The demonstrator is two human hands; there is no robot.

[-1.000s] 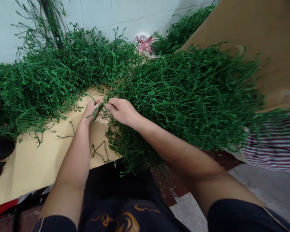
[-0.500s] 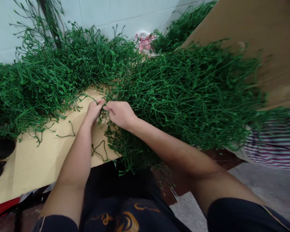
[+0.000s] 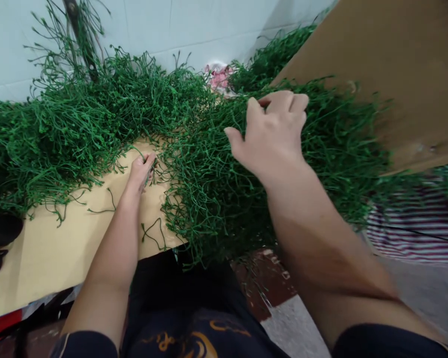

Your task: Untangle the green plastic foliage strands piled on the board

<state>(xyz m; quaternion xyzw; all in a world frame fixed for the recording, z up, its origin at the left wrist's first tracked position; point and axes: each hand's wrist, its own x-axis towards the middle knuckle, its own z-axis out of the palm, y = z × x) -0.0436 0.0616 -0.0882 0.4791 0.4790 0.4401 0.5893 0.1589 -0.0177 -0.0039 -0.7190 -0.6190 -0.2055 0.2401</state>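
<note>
My left hand is closed around a few thin green stems above the tan board. Over the large right-hand heap of green stems, my right hand is spread with its fingers apart and curved down towards the stems. Nothing shows in its grasp. Another heap of green stems lies along the back left. Two loose stems rest on the board near its front edge.
A brown cardboard sheet slants up at the right. Black objects sit at the left edge. A pink and white item stands by the tiled wall. Striped cloth lies at the lower right.
My right hand has left my left hand, moved right and away over the right-hand heap, and opened. My left hand stays nearly in place, still closed on stems.
</note>
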